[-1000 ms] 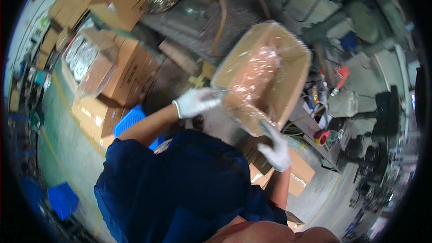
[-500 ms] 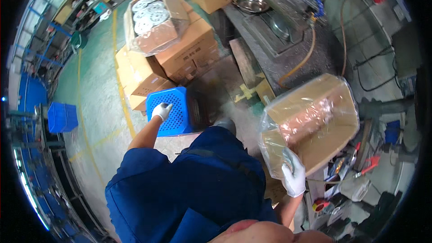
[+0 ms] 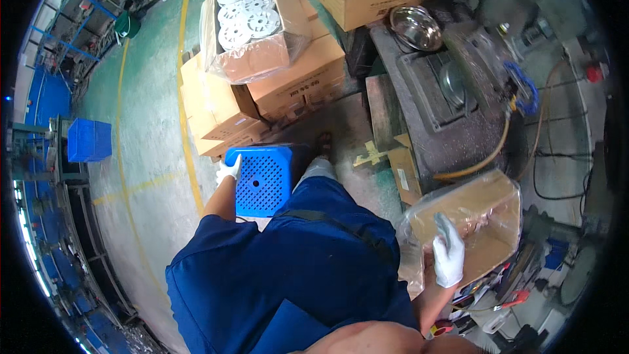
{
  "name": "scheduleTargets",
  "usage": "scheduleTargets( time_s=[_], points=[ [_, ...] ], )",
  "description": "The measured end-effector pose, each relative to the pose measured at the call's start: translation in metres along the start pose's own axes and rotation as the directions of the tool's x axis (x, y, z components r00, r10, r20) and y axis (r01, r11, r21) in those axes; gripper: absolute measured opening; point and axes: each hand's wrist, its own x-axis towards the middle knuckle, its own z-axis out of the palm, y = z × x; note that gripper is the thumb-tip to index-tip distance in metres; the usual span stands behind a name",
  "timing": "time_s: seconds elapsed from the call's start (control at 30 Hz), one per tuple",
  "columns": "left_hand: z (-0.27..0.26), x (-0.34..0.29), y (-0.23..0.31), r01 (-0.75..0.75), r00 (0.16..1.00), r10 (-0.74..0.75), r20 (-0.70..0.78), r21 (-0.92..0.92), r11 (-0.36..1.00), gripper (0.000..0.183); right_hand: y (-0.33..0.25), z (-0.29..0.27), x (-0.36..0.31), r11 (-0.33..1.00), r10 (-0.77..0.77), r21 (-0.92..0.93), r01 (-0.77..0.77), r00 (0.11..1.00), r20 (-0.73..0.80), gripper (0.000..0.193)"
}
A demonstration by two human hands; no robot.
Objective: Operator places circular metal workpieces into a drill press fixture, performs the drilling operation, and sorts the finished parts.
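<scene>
My left hand (image 3: 228,169), in a white glove, grips the left edge of a blue plastic stool (image 3: 278,187) with a perforated top. Part of the fingers is hidden at the stool's side. My right hand (image 3: 449,257), gloved in white with grey fingertips, is over the near left part of a cardboard box (image 3: 493,249) lined with clear plastic. Its fingers are stretched out, and nothing shows in them. Reddish-brown material (image 3: 475,223) shows through the plastic inside that box.
Ahead, stacked cartons (image 3: 298,78) bear an open box of pale metal discs (image 3: 249,16). A dark workbench (image 3: 419,118) holds a shiny steel bowl (image 3: 416,27). An orange hose (image 3: 488,157) hangs down at its near side. Far left stands a blue crate (image 3: 90,140).
My left hand has gone from above the stool's top to its left edge. My right hand has moved off the box's near edge, and its fingers have straightened. The view has shifted.
</scene>
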Motion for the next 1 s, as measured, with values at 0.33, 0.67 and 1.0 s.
scheduleTargets(
  time_s=[0.33, 0.67, 1.0],
  points=[
    [0.007, 0.041, 0.060, 0.109, 0.991, -0.115, 0.065, 0.087, 0.990, 0.119, -0.086, 0.011, 0.137, 0.965, 0.007, -0.259, 0.035, 0.987, 0.159, 0.049],
    [0.006, 0.024, 0.063, 0.105, 0.993, -0.102, 0.054, -0.057, 0.993, 0.116, -0.041, 0.003, 0.109, 0.962, 0.035, -0.272, 0.032, 0.971, 0.236, 0.052],
    [0.015, -0.034, 0.149, -0.200, 0.979, 0.184, 0.090, 0.224, 0.954, 0.110, -0.039, 0.006, 0.136, 0.973, 0.062, -0.230, 0.007, 0.956, 0.288, 0.051]
  ],
)
